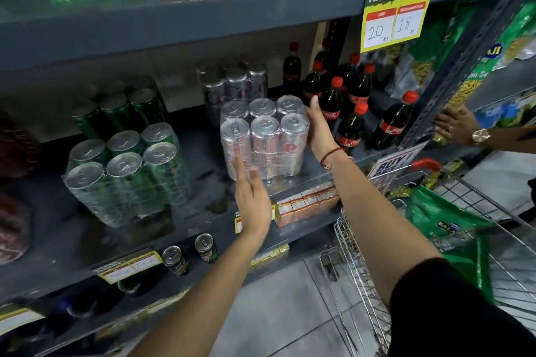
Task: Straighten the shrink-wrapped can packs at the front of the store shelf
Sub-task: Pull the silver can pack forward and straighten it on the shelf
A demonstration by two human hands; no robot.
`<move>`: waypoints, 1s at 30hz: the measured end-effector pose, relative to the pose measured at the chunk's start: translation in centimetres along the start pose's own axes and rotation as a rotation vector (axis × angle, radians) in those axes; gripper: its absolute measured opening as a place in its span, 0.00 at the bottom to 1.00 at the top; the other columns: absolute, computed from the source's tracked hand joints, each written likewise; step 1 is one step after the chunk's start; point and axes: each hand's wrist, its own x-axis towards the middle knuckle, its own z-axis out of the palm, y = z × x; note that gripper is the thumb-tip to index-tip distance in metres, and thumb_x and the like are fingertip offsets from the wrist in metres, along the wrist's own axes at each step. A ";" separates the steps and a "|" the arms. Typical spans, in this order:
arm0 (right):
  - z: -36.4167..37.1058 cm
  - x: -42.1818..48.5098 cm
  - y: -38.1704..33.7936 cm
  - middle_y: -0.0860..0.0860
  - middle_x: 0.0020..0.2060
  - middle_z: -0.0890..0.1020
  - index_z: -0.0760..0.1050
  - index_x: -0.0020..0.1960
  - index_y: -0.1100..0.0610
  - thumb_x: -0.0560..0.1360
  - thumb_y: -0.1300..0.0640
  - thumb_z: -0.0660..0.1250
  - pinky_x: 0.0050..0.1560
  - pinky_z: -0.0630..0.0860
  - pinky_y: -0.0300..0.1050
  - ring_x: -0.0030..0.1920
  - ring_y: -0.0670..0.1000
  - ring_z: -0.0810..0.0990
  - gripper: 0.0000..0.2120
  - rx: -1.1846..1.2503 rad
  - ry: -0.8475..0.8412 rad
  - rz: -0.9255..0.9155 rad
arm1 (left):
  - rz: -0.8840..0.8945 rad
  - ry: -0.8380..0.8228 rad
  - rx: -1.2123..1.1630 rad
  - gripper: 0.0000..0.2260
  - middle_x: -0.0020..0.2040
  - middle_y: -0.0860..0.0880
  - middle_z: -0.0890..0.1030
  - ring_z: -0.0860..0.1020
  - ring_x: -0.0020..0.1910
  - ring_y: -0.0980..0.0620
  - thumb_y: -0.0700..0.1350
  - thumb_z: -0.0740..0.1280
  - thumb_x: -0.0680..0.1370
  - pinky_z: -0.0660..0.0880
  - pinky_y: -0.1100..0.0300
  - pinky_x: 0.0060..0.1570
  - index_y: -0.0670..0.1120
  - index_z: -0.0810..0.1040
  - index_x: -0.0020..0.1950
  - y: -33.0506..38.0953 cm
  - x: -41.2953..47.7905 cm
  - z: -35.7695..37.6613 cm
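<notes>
A shrink-wrapped pack of silver cans [265, 136] stands near the front of the grey middle shelf [203, 182]. My left hand [252, 197] lies flat against its front lower face, fingers together and straight. My right hand [319, 127] presses flat on the pack's right side. Neither hand grips it. A shrink-wrapped pack of green cans [127, 174] stands to the left at the shelf front, turned at a slight angle. Behind each front pack stands another pack, green [116, 110] and silver [232, 84].
Cola bottles [348, 104] with red caps crowd the shelf just right of my right hand. A wire shopping cart [406, 255] with green bags stands at the lower right. Another person's hand [455, 124] with a watch holds the shelf upright. Loose cans [188, 255] sit on the lower shelf.
</notes>
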 end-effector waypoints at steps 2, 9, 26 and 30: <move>0.0 0.0 0.0 0.54 0.68 0.76 0.73 0.67 0.51 0.68 0.25 0.54 0.75 0.60 0.60 0.70 0.54 0.71 0.40 -0.025 0.018 -0.005 | -0.012 -0.046 -0.004 0.23 0.78 0.55 0.53 0.52 0.76 0.56 0.52 0.50 0.82 0.48 0.57 0.75 0.54 0.51 0.77 0.2 0.3 0.6; 1.1 -3.3 2.7 0.56 0.65 0.77 0.72 0.65 0.56 0.79 0.41 0.54 0.71 0.67 0.58 0.66 0.53 0.74 0.24 0.029 0.297 -0.155 | -0.013 -0.090 -0.146 0.23 0.79 0.54 0.49 0.48 0.76 0.57 0.52 0.50 0.82 0.45 0.58 0.74 0.53 0.49 0.77 -1.0 5.3 -0.2; 2.7 -3.8 2.4 0.54 0.67 0.75 0.70 0.68 0.58 0.81 0.45 0.50 0.66 0.68 0.45 0.68 0.53 0.71 0.23 0.079 0.423 -0.079 | -0.130 0.251 -0.194 0.19 0.71 0.48 0.71 0.68 0.70 0.50 0.52 0.55 0.81 0.61 0.53 0.71 0.47 0.70 0.70 -1.0 5.0 -2.0; 1.5 1.3 -0.5 0.53 0.76 0.62 0.58 0.75 0.55 0.79 0.37 0.45 0.77 0.51 0.55 0.76 0.51 0.59 0.32 -0.022 0.193 0.036 | -0.055 0.105 -0.108 0.23 0.77 0.52 0.59 0.56 0.76 0.55 0.54 0.52 0.81 0.53 0.56 0.74 0.50 0.58 0.76 -1.5 -2.3 0.7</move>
